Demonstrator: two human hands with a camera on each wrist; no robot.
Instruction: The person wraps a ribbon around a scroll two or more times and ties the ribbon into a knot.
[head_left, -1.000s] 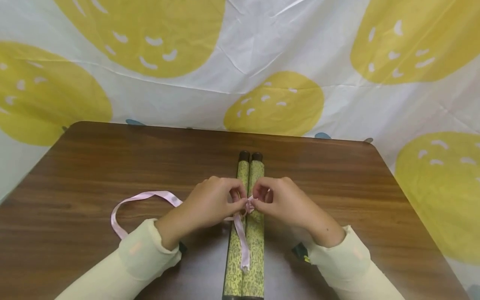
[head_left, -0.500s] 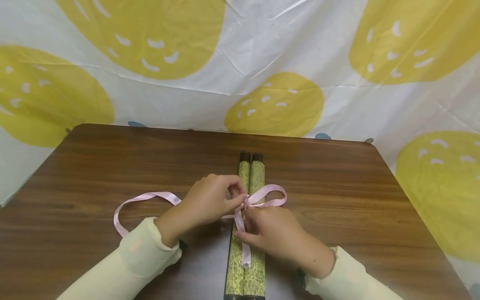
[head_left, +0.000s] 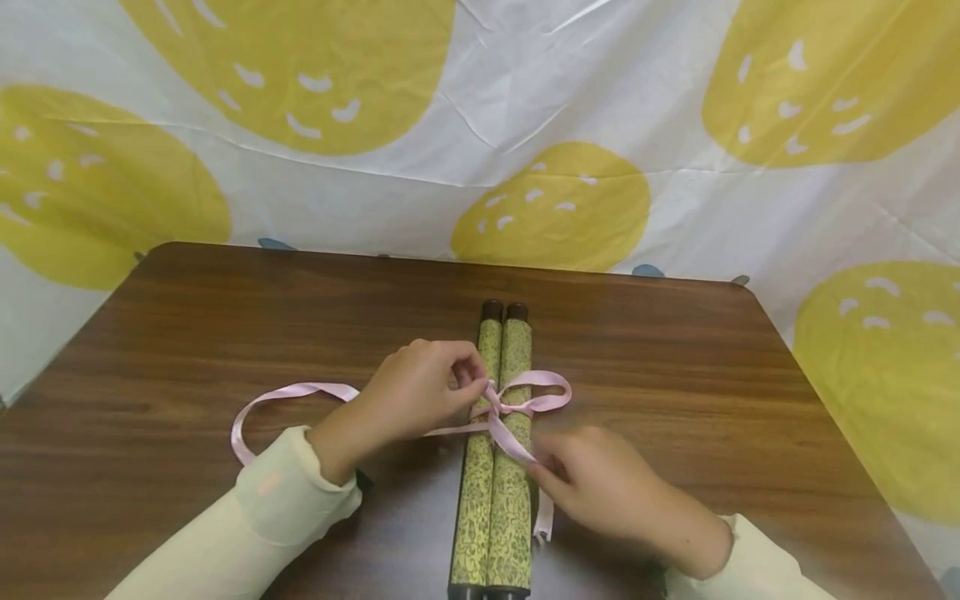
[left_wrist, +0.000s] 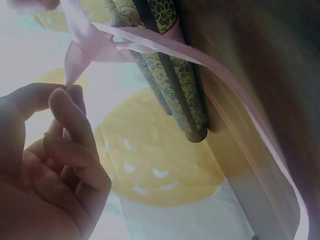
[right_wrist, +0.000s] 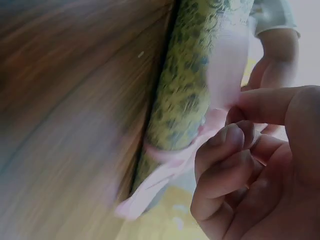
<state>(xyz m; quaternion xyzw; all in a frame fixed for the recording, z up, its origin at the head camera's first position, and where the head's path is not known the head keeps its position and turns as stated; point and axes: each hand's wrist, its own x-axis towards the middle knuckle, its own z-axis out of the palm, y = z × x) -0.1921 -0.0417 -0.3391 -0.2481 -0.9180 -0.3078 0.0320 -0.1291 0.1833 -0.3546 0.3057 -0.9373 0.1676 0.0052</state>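
Note:
A double-rolled scroll (head_left: 510, 517) in yellow-green patterned cloth, with dark end knobs, lies lengthwise on the table. Around its middle runs a pink ribbon (head_left: 512, 442), crossed in a knot on top, with one loop spread to the right. My left hand (head_left: 416, 387) pinches a piece of the ribbon just left of the knot; in the left wrist view its thumb and finger meet on the ribbon's folded tip (left_wrist: 76, 67). Right of the scroll, my right hand (head_left: 611, 483) pinches a ribbon tail (right_wrist: 225, 75) drawn taut from the knot, its frayed end hanging below the fingers.
The brown wooden table (head_left: 262, 333) extends to both sides and behind the scroll. A long curve of ribbon (head_left: 292, 390) lies on the left, partly behind my left forearm. A white cloth with yellow fruit shapes (head_left: 551, 208) hangs along the back edge.
My right hand has left the knot, where a loop now lies to the right, taken the hanging ribbon tail and pulled it rightward across the scroll. My left hand stays near the knot.

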